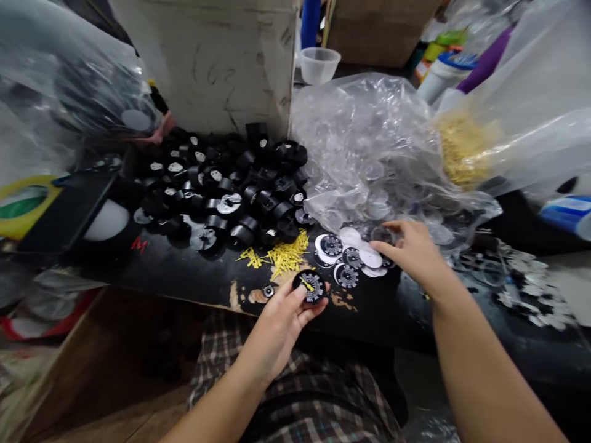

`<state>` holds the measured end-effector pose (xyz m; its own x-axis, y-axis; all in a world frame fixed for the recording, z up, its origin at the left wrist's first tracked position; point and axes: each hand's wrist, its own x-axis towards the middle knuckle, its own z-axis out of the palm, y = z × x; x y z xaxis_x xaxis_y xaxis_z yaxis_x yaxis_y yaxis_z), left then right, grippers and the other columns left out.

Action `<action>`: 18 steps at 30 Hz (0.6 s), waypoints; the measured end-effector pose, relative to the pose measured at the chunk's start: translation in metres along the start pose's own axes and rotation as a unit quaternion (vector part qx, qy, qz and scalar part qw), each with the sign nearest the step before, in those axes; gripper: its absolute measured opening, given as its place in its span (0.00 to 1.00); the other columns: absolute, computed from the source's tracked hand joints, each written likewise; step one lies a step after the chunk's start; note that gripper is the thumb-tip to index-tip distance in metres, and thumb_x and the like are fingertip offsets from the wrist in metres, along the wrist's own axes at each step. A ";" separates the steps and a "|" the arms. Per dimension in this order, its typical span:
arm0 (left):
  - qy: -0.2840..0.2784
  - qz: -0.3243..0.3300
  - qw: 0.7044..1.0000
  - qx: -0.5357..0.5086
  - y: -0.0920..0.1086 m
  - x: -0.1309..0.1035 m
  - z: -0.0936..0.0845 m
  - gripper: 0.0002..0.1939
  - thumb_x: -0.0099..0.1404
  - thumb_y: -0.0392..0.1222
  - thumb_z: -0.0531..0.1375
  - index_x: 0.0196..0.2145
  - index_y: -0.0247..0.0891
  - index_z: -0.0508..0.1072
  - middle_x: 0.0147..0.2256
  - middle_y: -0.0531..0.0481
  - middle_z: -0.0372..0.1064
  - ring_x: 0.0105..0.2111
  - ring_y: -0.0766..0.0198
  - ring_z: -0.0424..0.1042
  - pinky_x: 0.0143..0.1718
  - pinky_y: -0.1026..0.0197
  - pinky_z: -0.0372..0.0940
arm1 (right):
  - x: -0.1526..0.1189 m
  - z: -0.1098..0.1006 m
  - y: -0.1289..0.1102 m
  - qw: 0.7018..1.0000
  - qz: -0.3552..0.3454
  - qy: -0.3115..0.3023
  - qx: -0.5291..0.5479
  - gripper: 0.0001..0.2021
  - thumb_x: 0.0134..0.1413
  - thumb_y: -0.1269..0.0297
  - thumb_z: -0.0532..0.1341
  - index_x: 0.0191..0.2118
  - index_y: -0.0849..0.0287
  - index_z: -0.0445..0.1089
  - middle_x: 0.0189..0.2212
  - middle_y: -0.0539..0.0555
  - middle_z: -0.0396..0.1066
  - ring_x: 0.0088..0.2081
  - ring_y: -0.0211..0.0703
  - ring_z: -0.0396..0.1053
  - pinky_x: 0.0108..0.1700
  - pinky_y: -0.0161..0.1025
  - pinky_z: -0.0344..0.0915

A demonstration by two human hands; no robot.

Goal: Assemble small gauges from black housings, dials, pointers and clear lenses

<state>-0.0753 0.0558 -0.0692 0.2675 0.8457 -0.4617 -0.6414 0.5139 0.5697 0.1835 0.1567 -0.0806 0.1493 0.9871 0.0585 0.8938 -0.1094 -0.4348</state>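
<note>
A round black dial unit with white markings and a yellow pointer is held in my left hand, its face turned up, near the table's front edge. My right hand has thumb and index finger closed around the rim of a clear round cover, at the right of a pile of printed discs. Some discs show black dial faces, others plain white backs. Just behind the dial unit lies a heap of small yellow pointers.
Many black round housings fill the left back. A plastic bag of clear covers lies behind the discs. Silvery metal pieces are at the right, a yellow tape roll at the far left, a clear tub at the back.
</note>
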 end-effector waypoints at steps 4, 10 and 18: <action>0.010 -0.003 1.000 -0.018 0.002 -0.001 -0.002 0.17 0.65 0.46 0.58 0.47 0.34 0.73 0.45 0.41 0.75 0.44 0.57 0.73 0.52 0.52 0.64 | -0.019 -0.013 -0.012 0.994 0.030 0.034 0.095 0.16 0.49 0.57 0.62 0.44 0.58 0.72 0.32 0.55 0.70 0.30 0.46 0.67 0.35 0.44 0.64; -0.010 0.003 1.000 -0.014 -0.003 -0.001 0.000 0.16 0.66 0.49 0.56 0.47 0.39 0.74 0.46 0.45 0.75 0.43 0.60 0.74 0.50 0.54 0.66 | -0.077 -0.013 -0.091 0.949 -0.103 -0.113 0.277 0.14 0.58 0.62 0.58 0.49 0.53 0.71 0.32 0.51 0.72 0.31 0.40 0.69 0.36 0.40 0.68; -0.032 0.097 0.982 0.156 -0.003 -0.005 -0.004 0.17 0.64 0.43 0.60 0.51 0.46 0.71 0.56 0.51 0.68 0.57 0.58 0.64 0.58 0.57 0.58 | -0.096 0.001 -0.119 0.947 -0.212 -0.086 0.225 0.10 0.63 0.63 0.54 0.43 0.53 0.72 0.44 0.54 0.63 0.42 0.40 0.68 0.43 0.38 0.65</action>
<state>-0.0776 0.0494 -0.0714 0.2128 0.9346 -0.2851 -0.4354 0.3520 0.8286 0.0618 0.0753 -0.0356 -0.2885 0.9400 0.1822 0.5812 0.3231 -0.7468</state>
